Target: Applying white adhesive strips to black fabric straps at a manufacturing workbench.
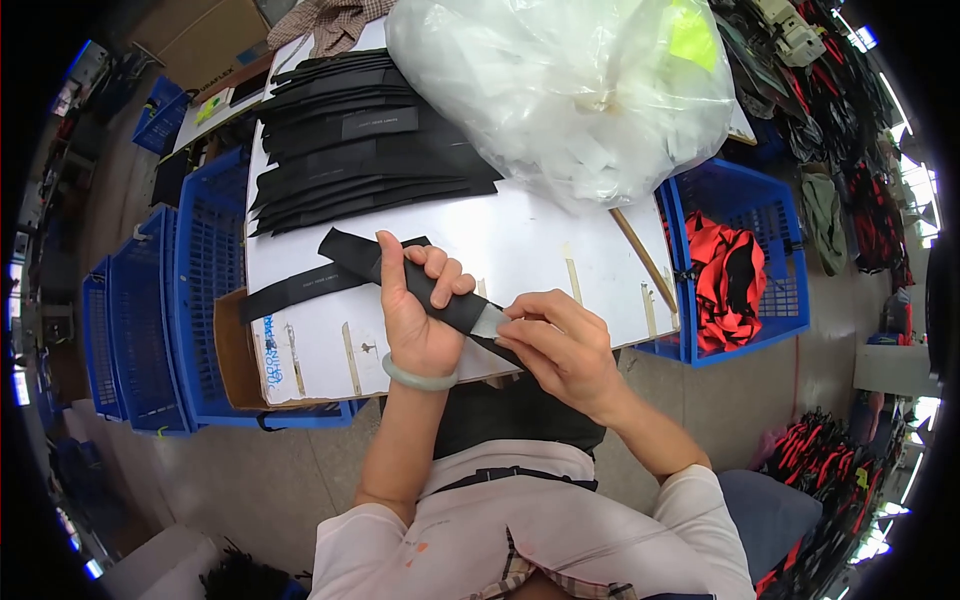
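My left hand (425, 315), with a pale bangle on its wrist, is closed round a black fabric strip (458, 308) above the table's near edge. The thumb stands up beside the strip. At the strip's lower right end, my right hand (565, 345) pinches a small grey, translucent piece (489, 322) between thumb and fingers. Part of that piece is hidden by the fingertips. Another black strip (305, 288) lies on the white table (530, 235), left of my left hand. Farther back is a layered stack of black strips (350, 160).
A large clear plastic bag (570, 90) of white pieces covers the table's far right. Near the right edge lies a wooden stick (643, 255). Blue crates (210, 300) flank the left side; a blue crate (790, 290) at the right holds red and black fabric (725, 285).
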Motion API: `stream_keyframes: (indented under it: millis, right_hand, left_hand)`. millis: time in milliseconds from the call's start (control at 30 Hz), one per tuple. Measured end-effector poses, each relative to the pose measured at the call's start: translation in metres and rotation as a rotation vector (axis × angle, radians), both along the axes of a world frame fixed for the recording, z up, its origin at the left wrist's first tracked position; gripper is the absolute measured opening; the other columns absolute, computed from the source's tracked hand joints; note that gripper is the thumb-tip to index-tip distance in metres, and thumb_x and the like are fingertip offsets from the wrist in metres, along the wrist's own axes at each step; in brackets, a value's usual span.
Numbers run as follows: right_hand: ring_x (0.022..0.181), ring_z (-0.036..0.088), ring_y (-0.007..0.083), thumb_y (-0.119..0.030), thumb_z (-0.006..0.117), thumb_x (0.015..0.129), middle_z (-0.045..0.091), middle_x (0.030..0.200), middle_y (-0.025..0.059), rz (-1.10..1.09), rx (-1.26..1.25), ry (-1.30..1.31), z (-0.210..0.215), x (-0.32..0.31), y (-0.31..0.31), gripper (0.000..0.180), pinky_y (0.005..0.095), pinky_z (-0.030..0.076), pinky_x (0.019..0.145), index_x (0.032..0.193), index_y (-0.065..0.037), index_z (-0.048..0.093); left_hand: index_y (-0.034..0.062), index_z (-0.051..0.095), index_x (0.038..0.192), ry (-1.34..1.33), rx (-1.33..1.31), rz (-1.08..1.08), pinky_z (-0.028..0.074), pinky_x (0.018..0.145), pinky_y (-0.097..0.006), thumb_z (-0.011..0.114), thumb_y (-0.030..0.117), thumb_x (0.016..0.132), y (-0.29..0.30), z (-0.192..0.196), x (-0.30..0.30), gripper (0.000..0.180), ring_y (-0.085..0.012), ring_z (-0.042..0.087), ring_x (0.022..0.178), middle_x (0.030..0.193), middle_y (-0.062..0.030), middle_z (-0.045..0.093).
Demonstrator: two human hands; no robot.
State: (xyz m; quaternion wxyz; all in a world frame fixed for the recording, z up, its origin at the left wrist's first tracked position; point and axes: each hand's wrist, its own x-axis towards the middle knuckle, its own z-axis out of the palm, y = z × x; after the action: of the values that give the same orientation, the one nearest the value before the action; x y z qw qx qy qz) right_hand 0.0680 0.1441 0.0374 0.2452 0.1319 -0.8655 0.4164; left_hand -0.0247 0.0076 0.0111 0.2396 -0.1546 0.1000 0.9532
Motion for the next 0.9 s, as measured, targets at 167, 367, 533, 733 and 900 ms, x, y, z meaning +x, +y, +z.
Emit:
stream_keyframes:
  millis: [167,367,533,733,900]
  right_hand:
    - [0.070,0.059,0.0194,-0.001,0.077,0.070,0.061,0.090,0.0101,-0.044,-0.012,0.068,-0.012,-0.007,-0.010,0.019,0.0289,0.050,0.059,0.088,-0.003,0.070]
    - [0.080,0.056,0.0218,-0.025,0.080,0.068,0.057,0.094,0.0093,-0.028,0.226,-0.060,0.000,0.000,-0.008,0.037,0.0330,0.045,0.065,0.101,-0.013,0.069]
    - [0.081,0.056,0.0209,-0.038,0.078,0.070,0.055,0.089,0.0072,0.047,0.258,-0.198,-0.011,-0.002,-0.009,0.045,0.0319,0.043,0.066,0.107,-0.016,0.066]
    - [0.068,0.055,0.0216,-0.039,0.076,0.073,0.053,0.083,0.0074,0.011,0.221,-0.121,-0.013,-0.002,-0.016,0.042,0.0336,0.044,0.057,0.106,-0.015,0.064]
    - [0.055,0.052,0.0216,-0.039,0.076,0.075,0.050,0.079,0.0079,0.037,0.228,-0.359,-0.006,0.001,-0.019,0.047,0.0339,0.043,0.048,0.111,-0.012,0.064]
  left_hand:
    - [0.0110,0.054,0.073,-0.043,0.038,-0.060,0.038,0.052,-0.025,0.061,0.047,0.091,0.004,0.000,0.003,0.041,-0.0099,0.036,0.048,0.063,0.0008,0.043]
    - [0.0105,0.054,0.074,-0.005,0.073,-0.015,0.038,0.054,-0.025,0.060,0.047,0.091,-0.009,-0.006,-0.007,0.041,-0.0095,0.036,0.048,0.064,0.0009,0.044]
    - [0.0107,0.054,0.075,-0.007,0.040,-0.048,0.038,0.054,-0.025,0.060,0.047,0.092,-0.005,-0.002,0.001,0.041,-0.0092,0.036,0.049,0.064,0.0011,0.043]
    - [0.0106,0.055,0.076,0.029,0.046,-0.031,0.038,0.053,-0.025,0.058,0.048,0.092,-0.011,-0.005,-0.004,0.041,-0.0091,0.036,0.048,0.064,0.0011,0.042]
    - [0.0105,0.054,0.075,0.083,0.026,-0.042,0.038,0.052,-0.026,0.056,0.049,0.094,-0.012,-0.004,-0.004,0.043,-0.0092,0.035,0.046,0.063,0.0010,0.041]
